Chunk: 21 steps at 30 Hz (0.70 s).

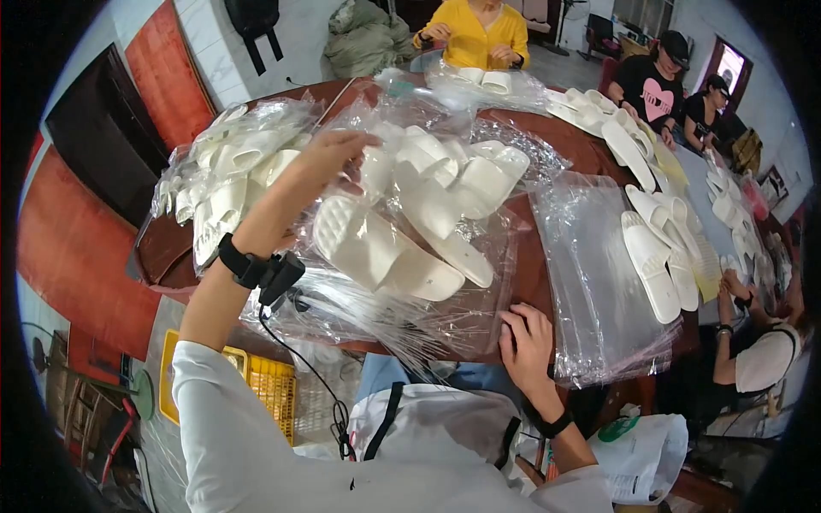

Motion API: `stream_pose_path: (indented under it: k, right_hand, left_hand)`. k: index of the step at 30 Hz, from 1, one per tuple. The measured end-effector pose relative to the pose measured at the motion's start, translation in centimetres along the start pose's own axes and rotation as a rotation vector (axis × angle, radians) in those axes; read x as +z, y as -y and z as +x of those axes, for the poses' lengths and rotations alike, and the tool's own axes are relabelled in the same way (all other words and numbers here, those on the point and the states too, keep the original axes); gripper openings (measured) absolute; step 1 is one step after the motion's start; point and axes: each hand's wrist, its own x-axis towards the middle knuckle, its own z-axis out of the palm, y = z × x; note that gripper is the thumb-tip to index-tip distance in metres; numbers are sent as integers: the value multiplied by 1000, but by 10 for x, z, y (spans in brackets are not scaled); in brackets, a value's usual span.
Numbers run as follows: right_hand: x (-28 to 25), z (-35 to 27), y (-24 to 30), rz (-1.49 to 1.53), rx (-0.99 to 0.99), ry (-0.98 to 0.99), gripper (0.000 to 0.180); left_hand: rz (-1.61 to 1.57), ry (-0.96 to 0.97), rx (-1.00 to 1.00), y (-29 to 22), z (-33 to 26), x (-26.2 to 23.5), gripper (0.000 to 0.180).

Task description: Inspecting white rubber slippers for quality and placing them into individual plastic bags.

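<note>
My left hand point(336, 156) reaches over the table, fingers stretched out and apart above the clear plastic around the slippers. Below it lies a white slipper point(363, 248) with a quilted strap, inside a clear bag. More white slippers point(492, 179) lie bagged just to its right. Close to the table's near edge, my right hand point(527, 342) rests with loosely bent, separated fingers beside the clear bag's edge; I see nothing held in it. Under the slippers, thin clear plastic strips or bag edges point(368, 308) fan toward me.
Bagged slippers point(227, 184) are heaped at left. A stack of flat clear bags point(590, 274) lies at right, beside loose white slippers point(654, 265). A person in yellow point(481, 34) sits opposite; other people work along the right. A yellow crate point(271, 393) stands below left.
</note>
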Motion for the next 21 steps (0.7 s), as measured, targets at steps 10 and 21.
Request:
stream_pose_path:
  k: [10, 21]
  right_hand:
    - [0, 0, 0, 23, 18, 9, 27]
    - [2, 1, -1, 21, 23, 6, 28]
  left_hand:
    - [492, -146, 530, -57, 4, 2, 25]
    - [837, -258, 882, -105, 56, -95, 27]
